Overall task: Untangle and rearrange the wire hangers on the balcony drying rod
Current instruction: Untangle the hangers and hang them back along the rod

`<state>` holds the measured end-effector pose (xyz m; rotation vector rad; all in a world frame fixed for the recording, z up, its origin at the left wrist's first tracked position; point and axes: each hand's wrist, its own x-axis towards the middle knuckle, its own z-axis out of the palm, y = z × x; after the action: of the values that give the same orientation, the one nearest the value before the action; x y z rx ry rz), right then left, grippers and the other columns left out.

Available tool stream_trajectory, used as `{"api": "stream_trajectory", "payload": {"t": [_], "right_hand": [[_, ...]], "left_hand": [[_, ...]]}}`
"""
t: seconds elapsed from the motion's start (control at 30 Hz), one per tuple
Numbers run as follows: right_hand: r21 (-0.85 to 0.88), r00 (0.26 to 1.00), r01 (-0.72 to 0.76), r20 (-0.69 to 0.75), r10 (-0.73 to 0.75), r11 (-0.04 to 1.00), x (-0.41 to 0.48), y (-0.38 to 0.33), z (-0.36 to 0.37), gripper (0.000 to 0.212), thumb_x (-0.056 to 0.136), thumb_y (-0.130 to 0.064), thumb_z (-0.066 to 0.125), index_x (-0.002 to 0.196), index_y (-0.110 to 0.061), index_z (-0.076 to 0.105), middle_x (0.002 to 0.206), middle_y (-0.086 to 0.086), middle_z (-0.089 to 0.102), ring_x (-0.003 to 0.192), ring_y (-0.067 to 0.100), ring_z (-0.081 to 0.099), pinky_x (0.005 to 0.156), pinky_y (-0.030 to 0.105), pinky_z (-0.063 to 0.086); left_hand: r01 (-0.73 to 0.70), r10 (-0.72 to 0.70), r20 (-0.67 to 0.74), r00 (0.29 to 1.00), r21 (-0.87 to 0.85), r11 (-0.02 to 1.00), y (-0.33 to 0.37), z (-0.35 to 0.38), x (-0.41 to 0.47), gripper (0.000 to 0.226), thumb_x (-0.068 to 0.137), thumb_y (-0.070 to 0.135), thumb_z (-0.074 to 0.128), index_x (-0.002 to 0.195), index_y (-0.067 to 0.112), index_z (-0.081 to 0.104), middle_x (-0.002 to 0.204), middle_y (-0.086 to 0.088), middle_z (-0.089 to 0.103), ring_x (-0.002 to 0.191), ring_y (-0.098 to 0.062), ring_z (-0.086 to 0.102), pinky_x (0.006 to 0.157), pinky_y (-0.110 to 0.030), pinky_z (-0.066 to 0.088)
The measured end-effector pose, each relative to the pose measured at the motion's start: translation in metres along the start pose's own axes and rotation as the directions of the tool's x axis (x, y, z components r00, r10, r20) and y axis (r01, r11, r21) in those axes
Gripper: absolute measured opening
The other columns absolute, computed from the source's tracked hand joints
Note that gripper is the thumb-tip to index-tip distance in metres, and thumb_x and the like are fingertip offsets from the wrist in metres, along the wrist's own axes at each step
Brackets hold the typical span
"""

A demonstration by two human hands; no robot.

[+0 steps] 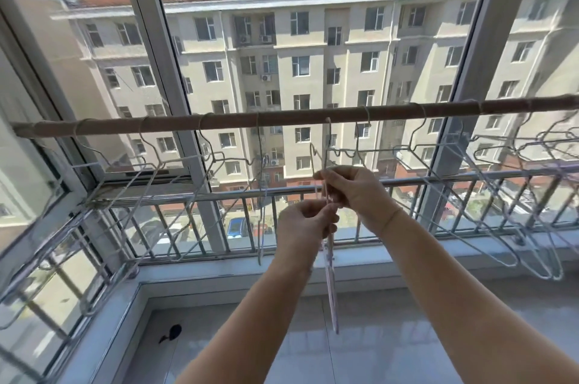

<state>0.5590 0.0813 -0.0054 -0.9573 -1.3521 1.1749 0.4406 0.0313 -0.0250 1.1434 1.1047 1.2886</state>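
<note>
We held one wire hanger, seen edge-on, in both hands. Our right hand curled round its wires high up, and our left hand pinched them just below. From the grip the hanger ran up to the drying rod and hung down past our wrists. Other hangers dangled from the rod on either side of the grip.
</note>
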Motion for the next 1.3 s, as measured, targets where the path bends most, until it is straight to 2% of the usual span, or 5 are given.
{"api": "stream_trajectory", "payload": {"t": [0.47, 0.77, 1.0, 1.17, 1.3], "right_hand": [[-0.067, 0.987, -0.106, -0.126, 0.097, 0.992, 0.029, -0.004, 0.005, 0.020, 0.089, -0.017, 0.059, 0.091, 0.001, 0.068, 0.064, 0.005, 0.059, 0.047, 0.008, 0.052, 0.051, 0.020, 0.044], [-0.594, 0.921, 0.073, -0.269, -0.283, 0.801, -0.021, -0.045, -0.057, 0.024, 0.087, -0.021, 0.061, 0.108, -0.009, 0.065, 0.088, 0.004, 0.069, 0.079, 0.015, 0.066, 0.073, 0.025, 0.055], [-0.760, 0.883, -0.098, -0.364, -0.296, 0.642, -0.033, -0.050, -0.141, 0.022, 0.087, -0.018, 0.062, 0.104, -0.005, 0.066, 0.093, 0.007, 0.066, 0.086, 0.017, 0.059, 0.077, 0.024, 0.043], [-0.766, 0.918, -0.041, -0.283, -0.279, 0.642, -0.034, -0.048, -0.178, 0.019, 0.085, -0.021, 0.063, 0.102, -0.012, 0.068, 0.086, -0.002, 0.064, 0.080, 0.010, 0.060, 0.065, 0.009, 0.039], [-0.747, 0.954, 0.016, -0.189, -0.235, 0.665, -0.035, -0.046, -0.191, 0.019, 0.084, -0.020, 0.064, 0.099, -0.011, 0.070, 0.089, 0.001, 0.069, 0.079, 0.008, 0.061, 0.067, 0.011, 0.040]], "left_hand": [[0.023, -0.020, -0.062, 0.998, 0.054, 0.998, 0.011, -0.003, 0.032, 0.024, 0.081, 0.022, 0.071, 0.097, 0.005, 0.070, 0.075, -0.007, 0.070, 0.064, -0.013, 0.061, 0.066, -0.026, 0.054], [-0.452, 0.510, -0.069, 0.858, 0.373, 0.810, 0.038, 0.041, 0.013, 0.027, 0.083, 0.022, 0.068, 0.107, 0.014, 0.063, 0.089, 0.004, 0.065, 0.082, -0.008, 0.061, 0.074, -0.013, 0.048], [-0.371, 0.355, 0.108, 0.929, 0.289, 0.883, 0.020, 0.131, 0.001, 0.025, 0.082, 0.030, 0.068, 0.104, 0.018, 0.066, 0.080, 0.016, 0.064, 0.076, 0.007, 0.059, 0.069, -0.005, 0.045], [-0.240, 0.249, 0.017, 0.968, 0.332, 0.912, -0.006, 0.182, 0.009, 0.023, 0.082, 0.029, 0.068, 0.100, 0.015, 0.065, 0.087, 0.003, 0.068, 0.080, -0.010, 0.062, 0.071, -0.021, 0.048], [-0.192, 0.239, -0.100, 0.966, 0.344, 0.919, -0.016, 0.208, 0.011, 0.026, 0.083, 0.025, 0.068, 0.104, 0.010, 0.063, 0.088, 0.003, 0.062, 0.075, -0.004, 0.057, 0.060, -0.001, 0.039]]}}
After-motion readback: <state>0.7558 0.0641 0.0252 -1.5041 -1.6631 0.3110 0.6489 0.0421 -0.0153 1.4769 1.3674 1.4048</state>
